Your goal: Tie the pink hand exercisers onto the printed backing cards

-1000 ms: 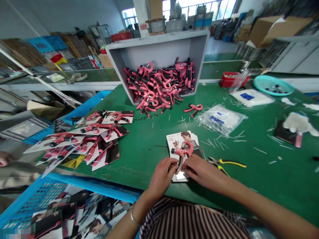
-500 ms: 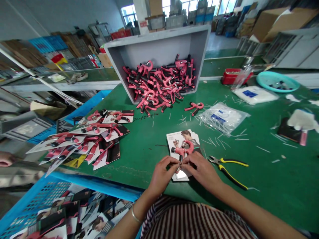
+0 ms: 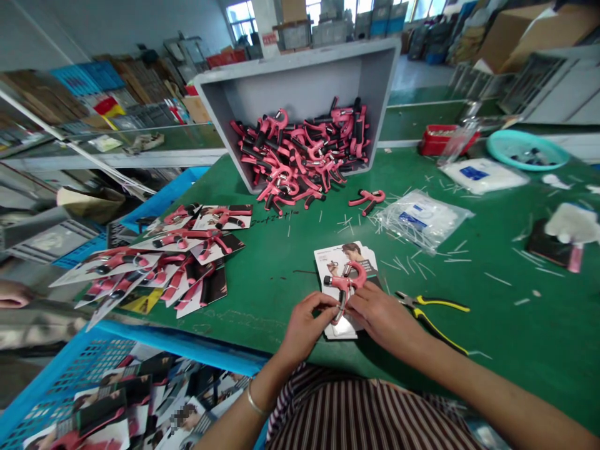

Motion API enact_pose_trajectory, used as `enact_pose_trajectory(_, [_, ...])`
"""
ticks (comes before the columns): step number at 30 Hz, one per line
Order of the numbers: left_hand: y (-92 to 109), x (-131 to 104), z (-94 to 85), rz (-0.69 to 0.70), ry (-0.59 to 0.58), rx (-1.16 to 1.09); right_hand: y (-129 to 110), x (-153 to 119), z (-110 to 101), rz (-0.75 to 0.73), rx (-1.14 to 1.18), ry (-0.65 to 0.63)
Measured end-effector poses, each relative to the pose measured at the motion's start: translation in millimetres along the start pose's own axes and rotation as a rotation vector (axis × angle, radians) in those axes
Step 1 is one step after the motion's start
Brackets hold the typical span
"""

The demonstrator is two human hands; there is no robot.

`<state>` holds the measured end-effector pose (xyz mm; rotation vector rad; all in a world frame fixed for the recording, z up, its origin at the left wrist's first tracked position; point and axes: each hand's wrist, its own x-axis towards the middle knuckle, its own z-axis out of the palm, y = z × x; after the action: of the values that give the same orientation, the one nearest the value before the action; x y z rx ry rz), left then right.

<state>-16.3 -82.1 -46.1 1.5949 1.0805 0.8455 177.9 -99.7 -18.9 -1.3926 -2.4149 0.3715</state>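
A pink and black hand grip [image 3: 344,282] lies on a small stack of printed cards [image 3: 328,256] near the table's front edge. My left hand [image 3: 310,319] pinches at the grip's lower handle from the left, thumb and forefinger closed. From the right, my right hand [image 3: 375,309] has its fingers bent together against the same handle; whether a thin tie is between them is too small to tell. Pliers with yellow and black handles [image 3: 424,302] lie just right of my right hand.
A tilted grey bin [image 3: 300,72] of pink grips stands at the back. Carded grips [image 3: 178,237] are piled at left, above a blue basket [image 3: 154,337]. White ties and a plastic bag [image 3: 424,219] lie right. Another person's hand [image 3: 14,294] shows far left.
My right hand has shifted slightly up and right along the grip, its fingers more curled. My left hand stays at the lower handle. The view has moved slightly.
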Motion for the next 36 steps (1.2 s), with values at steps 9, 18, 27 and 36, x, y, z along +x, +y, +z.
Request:
enact_pose_trajectory(9, [-2,2,0.2,-0.001,-0.002,-0.009,1,2,-1,-0.016,-0.049,-0.031])
enact_pose_trajectory(18, [0,3,0.6,-0.005,-0.016,0.008,2,3,-1,-0.015,-0.054,-0.031])
enact_pose_trajectory(27, [4,5,-7.0,0.108,-0.118,0.13,-2,5,-4,-0.014,-0.015,-0.041])
enact_pose_trajectory(36, [23,1,-11.3,0.218,-0.165,0.584,-1,7,1,-0.003,0.129,0.019])
